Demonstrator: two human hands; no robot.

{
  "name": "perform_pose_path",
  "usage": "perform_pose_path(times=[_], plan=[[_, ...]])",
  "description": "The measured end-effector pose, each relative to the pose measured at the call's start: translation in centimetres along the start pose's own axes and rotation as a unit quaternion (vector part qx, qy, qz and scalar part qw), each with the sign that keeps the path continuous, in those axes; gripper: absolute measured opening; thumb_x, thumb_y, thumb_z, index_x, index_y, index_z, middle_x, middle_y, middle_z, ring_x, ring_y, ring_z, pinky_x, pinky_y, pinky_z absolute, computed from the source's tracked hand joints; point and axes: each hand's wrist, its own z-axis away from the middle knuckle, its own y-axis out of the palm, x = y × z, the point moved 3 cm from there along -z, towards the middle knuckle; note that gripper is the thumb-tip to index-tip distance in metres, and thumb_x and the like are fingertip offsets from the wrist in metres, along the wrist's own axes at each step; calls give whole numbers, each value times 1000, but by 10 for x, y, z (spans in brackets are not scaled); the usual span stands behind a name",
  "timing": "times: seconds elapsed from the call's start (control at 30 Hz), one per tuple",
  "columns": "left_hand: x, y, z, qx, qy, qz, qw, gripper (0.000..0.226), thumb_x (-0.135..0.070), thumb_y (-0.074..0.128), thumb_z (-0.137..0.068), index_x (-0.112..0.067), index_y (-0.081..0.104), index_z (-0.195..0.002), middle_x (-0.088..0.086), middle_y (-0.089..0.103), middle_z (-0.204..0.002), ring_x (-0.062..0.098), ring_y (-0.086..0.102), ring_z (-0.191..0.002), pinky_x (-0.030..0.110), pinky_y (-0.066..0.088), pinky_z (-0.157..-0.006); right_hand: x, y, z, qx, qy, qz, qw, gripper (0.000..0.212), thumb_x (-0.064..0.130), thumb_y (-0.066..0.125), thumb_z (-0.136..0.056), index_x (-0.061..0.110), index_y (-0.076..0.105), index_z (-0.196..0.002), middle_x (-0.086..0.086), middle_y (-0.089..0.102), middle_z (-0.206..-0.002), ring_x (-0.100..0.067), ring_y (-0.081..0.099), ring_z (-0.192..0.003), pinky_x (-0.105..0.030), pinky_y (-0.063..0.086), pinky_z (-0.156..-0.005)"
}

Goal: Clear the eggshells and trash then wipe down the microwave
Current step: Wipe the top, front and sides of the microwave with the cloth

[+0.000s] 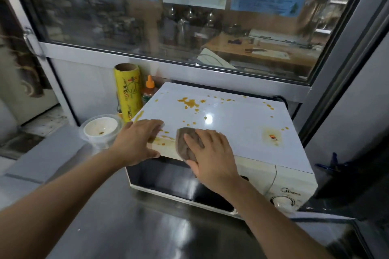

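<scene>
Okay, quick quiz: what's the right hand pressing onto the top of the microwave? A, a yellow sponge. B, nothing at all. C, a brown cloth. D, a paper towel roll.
C: the right hand lies flat on a bunched brown cloth at the front edge of the white microwave top, next to orange sauce splatters, while the left hand rests on the top's front left corner.
</scene>
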Motion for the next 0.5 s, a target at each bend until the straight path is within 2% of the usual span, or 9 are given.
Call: perform_pose_path(times=[0.13,0.3,0.4,0.5], plan=[[2,0,-3,-13,11,7,1000,93,-45,78,-63,-27,30,-141,-5,47,-139,17,40,-129,37,29,-102,41,12,-44,21,-10,-25,999,55,47,51,-84,22,38,-131,-9,45,-130,-33,42,-117,-48,33,-103],[24,-9,2,-23,2,65,998,99,-37,83,-60,-28,29,-143,-2,44,-142,20,40,-130,36,27,-105,42,8,-47,20,-56,-55,997,53,41,50,-84,22,40,-133,-3,45,-136,-28,41,-122,-43,32,-106],[51,-18,7,-21,-21,98,995,101,-35,85,-58,-30,30,-142,1,44,-142,23,41,-129,38,29,-107,24,5,-33,28,-7,-58,998,57,46,45,-82,22,43,-134,1,44,-139,-23,40,-126,-38,27,-109],[76,-21,10,-19,-36,145,989,99,-32,86,-58,-31,31,-139,0,48,-138,25,46,-123,37,36,-101,36,9,-34,24,49,-26,998,58,49,40,-83,23,41,-135,-2,43,-139,-25,40,-126,-41,28,-110]])
